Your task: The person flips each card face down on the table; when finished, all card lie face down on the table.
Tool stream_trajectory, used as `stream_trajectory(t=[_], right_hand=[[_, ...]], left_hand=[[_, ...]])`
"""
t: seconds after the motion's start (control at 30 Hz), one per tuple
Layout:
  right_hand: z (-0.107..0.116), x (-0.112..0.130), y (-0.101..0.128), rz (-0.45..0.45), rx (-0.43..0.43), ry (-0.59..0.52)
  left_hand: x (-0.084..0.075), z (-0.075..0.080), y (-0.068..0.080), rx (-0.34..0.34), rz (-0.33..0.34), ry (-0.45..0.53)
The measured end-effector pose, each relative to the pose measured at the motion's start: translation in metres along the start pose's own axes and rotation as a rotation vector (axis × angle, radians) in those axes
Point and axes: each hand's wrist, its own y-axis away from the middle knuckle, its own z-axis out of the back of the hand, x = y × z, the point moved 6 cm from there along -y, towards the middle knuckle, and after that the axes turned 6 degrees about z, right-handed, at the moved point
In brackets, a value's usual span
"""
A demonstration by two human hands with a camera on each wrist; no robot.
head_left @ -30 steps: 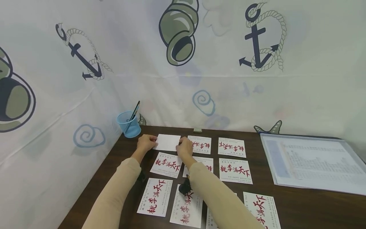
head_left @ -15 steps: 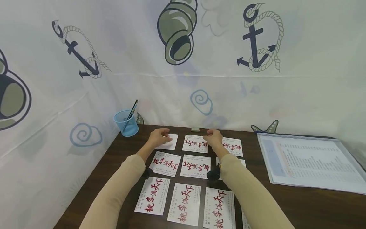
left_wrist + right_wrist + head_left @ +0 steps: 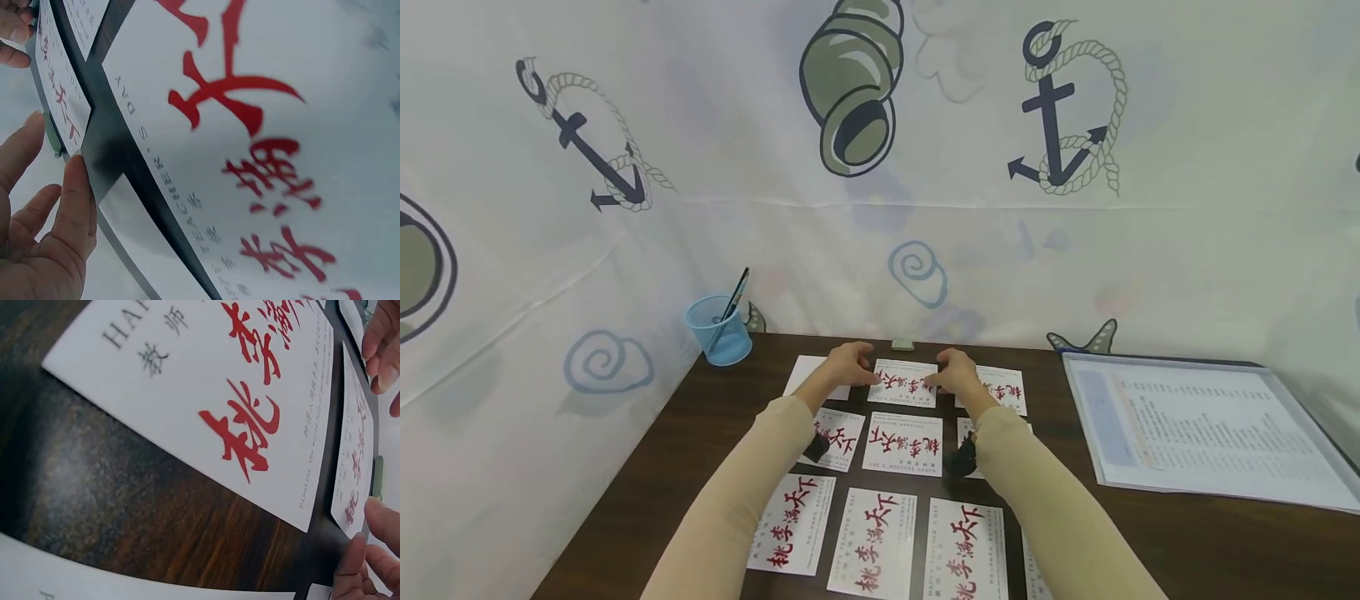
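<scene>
the middle card [image 3: 904, 384] of the row along the table's [image 3: 685, 433] far edge is flanked by both hands. the left hand [image 3: 847, 364] is set at its left edge and the right hand [image 3: 953, 373] at its right edge, fingers loosely bent; whether the card is pinched or only touched cannot be told. the step in hand is judged to be the taking up of this printed card beside the blank-faced card [image 3: 808, 374] at the far left corner. next, both edges would need to be pinched and lifted evenly. in the left wrist view, straight fingers [image 3: 78, 206] are seen against a card edge, unseen from the head; only the head view shows the whole grid, cup [image 3: 717, 331] and folder [image 3: 1210, 425].
</scene>
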Motion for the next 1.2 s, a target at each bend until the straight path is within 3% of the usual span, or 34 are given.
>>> stream_trajectory(t=[0.27, 0.57, 0.87, 1.2], right_hand=[[-0.007, -0.009, -0.012, 0.007, -0.019, 0.032], [-0.006, -0.004, -0.006, 0.010, -0.041, 0.038], [-0.002, -0.002, -0.006, 0.011, -0.043, 0.059], [-0.004, -0.005, -0.010, 0.006, -0.044, 0.057]], left_hand=[[-0.003, -0.009, -0.008, -0.025, 0.006, -0.080], [-0.004, -0.014, -0.009, -0.043, 0.010, -0.162], [-0.008, -0.014, -0.011, -0.024, 0.030, -0.167], [-0.002, -0.016, -0.017, -0.005, 0.077, -0.143]])
